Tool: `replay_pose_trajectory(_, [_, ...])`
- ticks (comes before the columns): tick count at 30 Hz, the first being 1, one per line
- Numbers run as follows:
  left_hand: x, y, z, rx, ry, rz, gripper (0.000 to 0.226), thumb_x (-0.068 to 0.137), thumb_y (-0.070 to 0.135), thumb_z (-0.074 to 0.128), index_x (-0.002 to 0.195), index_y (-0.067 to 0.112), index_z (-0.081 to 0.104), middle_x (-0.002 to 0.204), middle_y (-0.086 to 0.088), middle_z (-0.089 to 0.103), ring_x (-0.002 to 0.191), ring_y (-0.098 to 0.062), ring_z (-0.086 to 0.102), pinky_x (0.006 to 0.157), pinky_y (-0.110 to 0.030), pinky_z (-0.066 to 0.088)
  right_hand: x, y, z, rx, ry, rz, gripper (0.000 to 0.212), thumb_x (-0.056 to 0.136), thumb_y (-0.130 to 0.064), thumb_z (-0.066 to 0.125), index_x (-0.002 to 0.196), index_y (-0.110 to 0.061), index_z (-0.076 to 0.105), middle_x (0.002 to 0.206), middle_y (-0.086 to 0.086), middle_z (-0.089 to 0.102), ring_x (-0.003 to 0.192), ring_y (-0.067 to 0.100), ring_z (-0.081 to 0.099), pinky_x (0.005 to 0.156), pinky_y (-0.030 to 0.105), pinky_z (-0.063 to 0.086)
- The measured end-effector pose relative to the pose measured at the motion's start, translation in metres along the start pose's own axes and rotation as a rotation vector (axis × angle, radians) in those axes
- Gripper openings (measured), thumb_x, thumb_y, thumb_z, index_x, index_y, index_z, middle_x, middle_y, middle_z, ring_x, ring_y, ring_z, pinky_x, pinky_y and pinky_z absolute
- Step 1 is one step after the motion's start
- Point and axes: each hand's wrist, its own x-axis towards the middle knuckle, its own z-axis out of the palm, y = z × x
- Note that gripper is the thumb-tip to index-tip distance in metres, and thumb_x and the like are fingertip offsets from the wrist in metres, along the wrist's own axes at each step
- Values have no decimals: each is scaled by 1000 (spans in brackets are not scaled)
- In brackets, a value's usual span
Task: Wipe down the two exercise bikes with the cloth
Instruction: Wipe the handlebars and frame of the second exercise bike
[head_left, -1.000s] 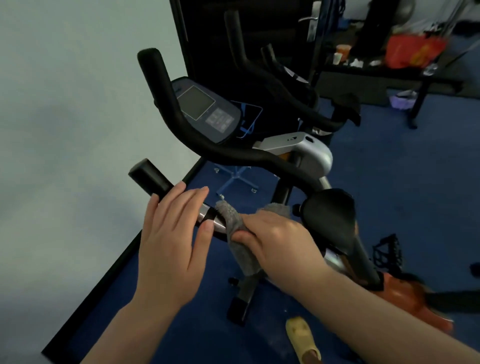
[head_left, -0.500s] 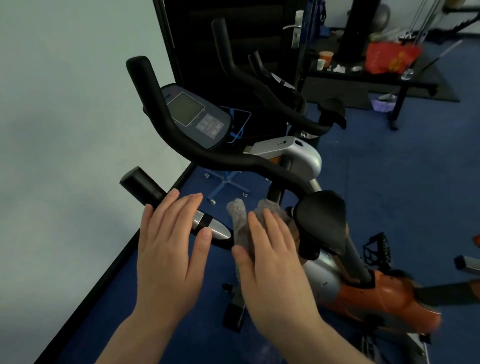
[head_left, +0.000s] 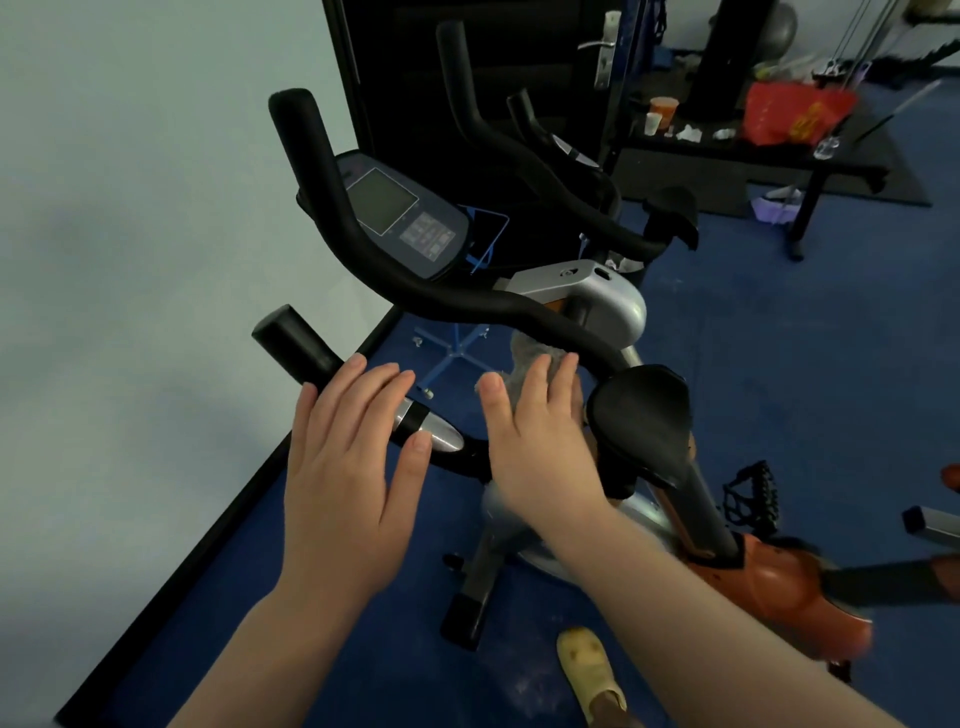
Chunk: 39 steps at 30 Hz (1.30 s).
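Observation:
The near exercise bike has black handlebars (head_left: 467, 301), a grey console (head_left: 400, 213) and a black pad (head_left: 644, 415). My left hand (head_left: 353, 457) lies flat, fingers spread, over the lower left handle and its silver sensor (head_left: 436, 431). With its fingers extended, my right hand (head_left: 540, 436) presses the grey cloth (head_left: 530, 358) against the bar near the stem; most of the cloth is hidden under the hand. A second bike's black handlebars (head_left: 550, 171) stand behind the first.
A pale wall (head_left: 130, 260) is at the left, blue carpet (head_left: 805, 364) all around. A black bench (head_left: 753, 156) with cups and a red bag stands far right. A black pedal (head_left: 753, 493) and a yellow slipper (head_left: 587, 665) lie low right.
My right hand opened from a fist on the cloth and slid it up the bar toward the stem. The left hand stayed on the lower handle. The view pulled back slightly.

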Motion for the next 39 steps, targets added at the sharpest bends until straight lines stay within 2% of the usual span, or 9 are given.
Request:
replay_pose_trajectory(3, [1, 1, 0, 10, 3, -4, 47, 97, 37, 33, 136, 14, 47, 142, 1, 46, 142, -11, 23, 119, -36, 9, -19, -4, 10, 201, 74, -8, 51, 98, -24, 9, 147, -7, 7, 155, 25, -11, 140, 38, -24, 119, 43, -1])
replay_pose_trajectory(7, [1, 0, -4, 40, -37, 7, 47, 97, 36, 33, 137, 16, 47, 144, 2, 45, 142, -11, 23, 119, -37, 11, -55, -7, 20, 415, 159, -103, 66, 87, -56, 2, 147, -30, -10, 150, -18, -29, 132, -5, -33, 103, 9, -18])
replay_pose_trajectory(10, [4, -6, -17, 139, -76, 70, 44, 97, 35, 33, 135, 19, 50, 144, 5, 46, 140, -8, 27, 116, -36, 14, -58, 6, 14, 387, 80, -220, 55, 101, -29, 26, 145, -36, -7, 147, -30, -19, 132, -14, -27, 98, -1, -19])
replay_pose_trajectory(14, [11, -17, -37, 198, -30, 109, 41, 97, 30, 35, 130, 17, 55, 144, 4, 45, 139, -7, 31, 114, -37, 15, -47, 15, 4, 123, 90, -306, 76, 81, 9, 56, 147, -18, 27, 152, -5, 32, 143, 9, 20, 115, 20, 16])
replay_pose_trajectory(18, [14, -24, -44, 180, 95, 46, 44, 96, 25, 37, 138, 12, 46, 151, 0, 34, 143, -12, 23, 117, -35, 12, -44, 16, 8, -16, 242, -391, 67, 62, 11, 72, 126, -2, 57, 124, 11, 64, 116, 25, 60, 93, 41, 52])
replay_pose_trajectory(25, [6, -22, -41, -97, 185, -133, 52, 97, 29, 37, 147, 18, 29, 154, 9, 27, 142, -5, 22, 115, -22, 18, -25, -7, 6, -61, 299, -494, 66, 58, -18, 88, 118, -3, 65, 102, 6, 74, 78, 17, 72, 62, 24, 56])
replay_pose_trajectory(31, [8, -16, -42, -228, 223, -243, 49, 97, 33, 35, 145, 27, 31, 151, 18, 31, 139, 0, 26, 111, -15, 22, 1, -55, -7, 25, 294, -476, 52, 68, -36, 80, 107, -4, 69, 83, 1, 73, 61, 12, 68, 41, 18, 43])
replay_pose_trajectory(34, [11, -11, -44, -281, 234, -299, 46, 96, 34, 36, 141, 28, 37, 146, 17, 39, 136, -2, 33, 111, -26, 31, 19, -82, -18, 73, 223, -487, 25, 84, -35, 66, 90, -12, 61, 69, -3, 63, 48, 15, 54, 41, 21, 27])
replay_pose_trajectory(39, [12, -9, -48, -313, 252, -331, 44, 95, 36, 36, 138, 28, 43, 141, 16, 45, 132, -7, 41, 107, -38, 38, 36, -86, -18, 309, 121, -476, 24, 93, -44, 39, 90, -21, 45, 72, -11, 45, 60, 12, 43, 56, 28, 28])
